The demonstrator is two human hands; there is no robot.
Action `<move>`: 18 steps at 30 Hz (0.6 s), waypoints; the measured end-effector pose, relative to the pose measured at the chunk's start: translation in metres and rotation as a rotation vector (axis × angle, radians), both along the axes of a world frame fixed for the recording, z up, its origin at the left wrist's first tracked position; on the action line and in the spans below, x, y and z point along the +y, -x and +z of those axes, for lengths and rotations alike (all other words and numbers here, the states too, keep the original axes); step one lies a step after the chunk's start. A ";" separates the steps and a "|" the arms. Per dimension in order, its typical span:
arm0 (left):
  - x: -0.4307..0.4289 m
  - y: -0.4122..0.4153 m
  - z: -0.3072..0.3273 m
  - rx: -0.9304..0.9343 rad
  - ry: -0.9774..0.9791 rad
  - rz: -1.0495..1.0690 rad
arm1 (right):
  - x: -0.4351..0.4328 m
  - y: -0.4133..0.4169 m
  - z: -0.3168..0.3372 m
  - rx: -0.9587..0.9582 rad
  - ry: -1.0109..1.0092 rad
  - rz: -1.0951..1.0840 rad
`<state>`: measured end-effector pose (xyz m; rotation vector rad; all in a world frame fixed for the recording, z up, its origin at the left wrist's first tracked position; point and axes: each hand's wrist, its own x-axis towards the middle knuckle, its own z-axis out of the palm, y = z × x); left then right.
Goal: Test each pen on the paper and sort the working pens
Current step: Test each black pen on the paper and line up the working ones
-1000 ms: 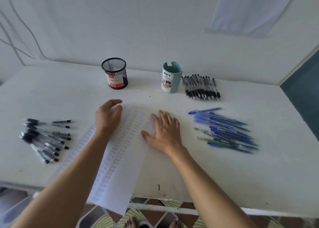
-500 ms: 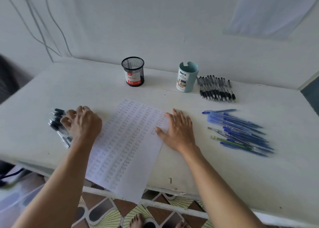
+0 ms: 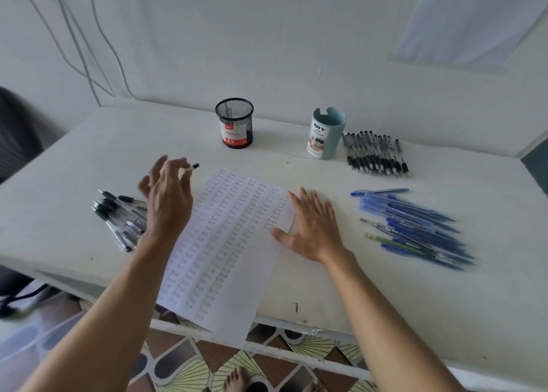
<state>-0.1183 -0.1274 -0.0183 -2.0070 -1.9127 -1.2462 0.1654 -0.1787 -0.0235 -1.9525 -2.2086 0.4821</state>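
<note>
A white paper [image 3: 228, 243] covered in rows of handwritten words lies at the table's front, its near end hanging over the edge. My left hand [image 3: 167, 201] is raised over the paper's left side and pinches a clear pen with a black cap [image 3: 189, 169] between its fingertips. My right hand [image 3: 311, 227] lies flat, fingers spread, pressing the paper's right edge. A pile of clear black-capped pens [image 3: 118, 216] lies left of the paper, partly hidden by my left hand.
A black mesh cup [image 3: 235, 123] and a teal desk organizer cup [image 3: 326, 133] stand at the back. A row of black pens [image 3: 375, 154] lies right of the teal cup. Several blue pens [image 3: 415, 228] lie at the right. Cables hang on the wall at the left.
My left hand went from the paper to the pile of pens at the left, took one pen and lifted it toward the paper. My right hand stayed flat on the paper.
</note>
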 end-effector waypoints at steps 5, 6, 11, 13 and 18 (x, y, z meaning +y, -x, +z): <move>-0.007 -0.041 0.036 -0.507 -0.016 -0.303 | 0.001 -0.005 -0.001 0.012 0.004 0.061; -0.009 -0.048 0.043 -0.654 0.048 -0.316 | 0.002 -0.007 -0.001 0.025 -0.001 0.070; -0.013 -0.068 0.057 -1.256 0.386 -0.537 | -0.002 -0.012 -0.003 -0.017 -0.009 0.121; -0.014 -0.074 0.059 -1.368 0.462 -0.542 | -0.003 -0.010 -0.002 -0.037 -0.014 0.126; -0.013 -0.087 0.056 -1.537 0.565 -0.620 | -0.006 -0.007 -0.001 -0.046 -0.027 0.124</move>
